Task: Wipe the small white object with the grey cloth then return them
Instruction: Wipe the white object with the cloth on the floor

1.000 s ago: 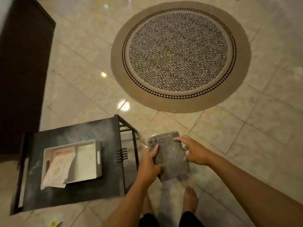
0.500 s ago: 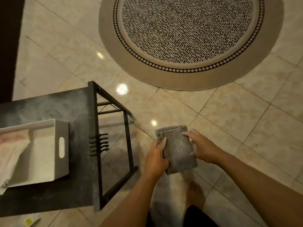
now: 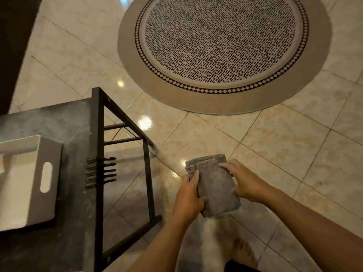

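Observation:
A folded grey cloth (image 3: pixel 214 185) is held between both hands above the tiled floor, lower centre of the view. My left hand (image 3: pixel 189 199) grips its left edge, thumb on top. My right hand (image 3: pixel 243 180) presses on its right side with the fingers spread over the top. The small white object is not visible; whether it is wrapped inside the cloth I cannot tell.
A dark side table (image 3: pixel 76 122) with a black metal frame stands at the left, carrying a white tray (image 3: pixel 49 154) with a slot handle. A round patterned rug (image 3: pixel 222 48) lies ahead on the beige tiles. My bare feet show below the cloth.
The view has shifted right and tilted, pushing the table and tray toward the left edge. Both hands keep holding the cloth, the right hand slightly further over it.

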`<state>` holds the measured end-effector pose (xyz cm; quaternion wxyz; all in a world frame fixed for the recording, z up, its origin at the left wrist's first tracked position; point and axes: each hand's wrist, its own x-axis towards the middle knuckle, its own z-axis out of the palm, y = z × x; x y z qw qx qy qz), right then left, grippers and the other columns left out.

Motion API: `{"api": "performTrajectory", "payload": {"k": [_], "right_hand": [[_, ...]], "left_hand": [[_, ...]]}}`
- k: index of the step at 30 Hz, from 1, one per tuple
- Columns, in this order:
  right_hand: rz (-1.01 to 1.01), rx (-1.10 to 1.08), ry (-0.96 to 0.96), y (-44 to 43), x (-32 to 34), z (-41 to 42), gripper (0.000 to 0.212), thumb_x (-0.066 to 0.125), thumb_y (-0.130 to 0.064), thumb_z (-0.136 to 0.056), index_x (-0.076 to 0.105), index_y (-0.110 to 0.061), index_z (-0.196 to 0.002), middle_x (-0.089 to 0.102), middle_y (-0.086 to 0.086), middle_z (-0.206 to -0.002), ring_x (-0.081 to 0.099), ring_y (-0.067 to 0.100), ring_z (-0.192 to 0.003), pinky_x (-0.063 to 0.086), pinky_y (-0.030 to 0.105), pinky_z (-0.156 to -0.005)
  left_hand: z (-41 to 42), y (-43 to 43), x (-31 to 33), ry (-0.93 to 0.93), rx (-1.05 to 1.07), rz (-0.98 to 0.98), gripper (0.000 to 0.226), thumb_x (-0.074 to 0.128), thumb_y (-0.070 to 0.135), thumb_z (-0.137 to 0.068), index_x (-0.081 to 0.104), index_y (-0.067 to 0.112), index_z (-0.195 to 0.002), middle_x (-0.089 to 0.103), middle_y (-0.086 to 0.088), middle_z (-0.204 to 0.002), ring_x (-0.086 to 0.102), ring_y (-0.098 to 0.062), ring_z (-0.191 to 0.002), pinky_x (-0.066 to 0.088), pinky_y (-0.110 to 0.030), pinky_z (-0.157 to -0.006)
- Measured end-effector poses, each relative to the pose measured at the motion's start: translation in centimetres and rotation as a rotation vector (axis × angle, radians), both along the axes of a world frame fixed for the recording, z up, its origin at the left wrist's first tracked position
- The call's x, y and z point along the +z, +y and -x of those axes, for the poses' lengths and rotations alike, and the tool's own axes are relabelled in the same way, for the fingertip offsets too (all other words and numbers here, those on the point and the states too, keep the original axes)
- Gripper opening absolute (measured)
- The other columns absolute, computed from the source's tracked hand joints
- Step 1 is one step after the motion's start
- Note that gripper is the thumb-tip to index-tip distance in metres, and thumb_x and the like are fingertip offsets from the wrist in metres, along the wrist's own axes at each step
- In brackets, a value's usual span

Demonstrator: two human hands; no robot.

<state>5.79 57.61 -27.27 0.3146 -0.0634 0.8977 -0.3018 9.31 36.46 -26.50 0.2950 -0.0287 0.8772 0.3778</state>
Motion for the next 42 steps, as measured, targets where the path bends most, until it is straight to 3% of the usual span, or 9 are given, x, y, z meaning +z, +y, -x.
{"api": "performTrajectory", "payload": {"k": [5, 10, 15, 18, 27, 33, 42], "right_hand": [[-0.002, -0.038, 0.013, 0.2, -0.7, -1.0, 0.088, 0.077, -0.003, -0.073, 0.034, -0.025, -0.148, 0.027, -0.007, -0.130, 0.046, 0.013, -0.111, 0.047, 0.020, -0.090], [-0.062, -0.037, 0.017, 0.2, 0.1, -1.4, 0.092, 0.081, -0.012, -0.074, 0.031, -0.032, -0.148, 0.028, -0.004, -0.131, 0.044, 0.015, -0.114, 0.051, 0.025, -0.093], [-0.183, 0.006, 0.134, 0.6, 4.2, -1.4, 0.086, 0.080, -0.035, -0.078, 0.031, -0.034, -0.149, 0.037, 0.005, -0.139, 0.044, 0.023, -0.124, 0.044, 0.034, -0.101], [-0.267, 0.043, 0.161, 0.3, 8.3, -2.9, 0.084, 0.078, -0.040, -0.079, 0.033, -0.029, -0.149, 0.038, 0.009, -0.149, 0.041, 0.027, -0.134, 0.041, 0.041, -0.109], [-0.288, 0.003, 0.143, -1.4, 17.6, -10.3, 0.080, 0.075, -0.035, -0.084, 0.033, -0.021, -0.151, 0.045, 0.009, -0.151, 0.049, 0.027, -0.132, 0.043, 0.036, -0.102], [-0.306, -0.030, 0.184, -1.7, 15.5, -13.0, 0.077, 0.072, -0.039, -0.085, 0.034, -0.023, -0.150, 0.049, 0.009, -0.148, 0.052, 0.027, -0.129, 0.046, 0.038, -0.103], [-0.140, -0.210, 0.044, -0.5, 8.9, -7.6, 0.071, 0.059, -0.029, -0.094, 0.022, -0.023, -0.154, 0.042, 0.015, -0.152, 0.047, 0.032, -0.134, 0.042, 0.041, -0.105]], "left_hand": [[-0.5, -0.4, -1.5, 0.078, -0.045, 0.001, 0.092, 0.075, 0.022, -0.084, 0.017, 0.028, -0.156, 0.028, 0.008, -0.143, 0.038, -0.012, -0.126, 0.046, -0.033, -0.105], [-1.1, -1.1, -2.4, 0.192, -0.064, 0.058, 0.085, 0.077, 0.035, -0.080, 0.027, 0.040, -0.149, 0.023, 0.005, -0.135, 0.038, -0.015, -0.121, 0.048, -0.028, -0.098], [-2.1, -1.8, -0.5, 0.313, -0.070, 0.163, 0.074, 0.069, 0.050, -0.082, 0.032, 0.044, -0.146, 0.000, 0.003, -0.157, 0.009, -0.029, -0.143, 0.032, -0.054, -0.113], [-3.6, -2.2, 2.2, 0.391, -0.099, 0.256, 0.070, 0.063, 0.049, -0.087, 0.030, 0.041, -0.149, 0.004, -0.001, -0.161, 0.004, -0.031, -0.146, 0.027, -0.053, -0.113], [-10.6, -2.8, 10.2, 0.570, -0.156, 0.421, 0.066, 0.056, 0.056, -0.089, 0.035, 0.032, -0.148, 0.024, -0.007, -0.159, 0.023, -0.032, -0.142, 0.028, -0.051, -0.112], [-12.5, -1.8, 10.5, 0.578, -0.207, 0.470, 0.071, 0.054, 0.058, -0.091, 0.029, 0.030, -0.152, 0.026, -0.007, -0.158, 0.024, -0.030, -0.141, 0.027, -0.048, -0.112], [-7.8, 0.2, 6.7, 0.517, -0.301, 0.447, 0.068, 0.048, 0.057, -0.094, 0.027, 0.028, -0.152, 0.023, -0.006, -0.159, 0.022, -0.029, -0.142, 0.026, -0.047, -0.113]]}}
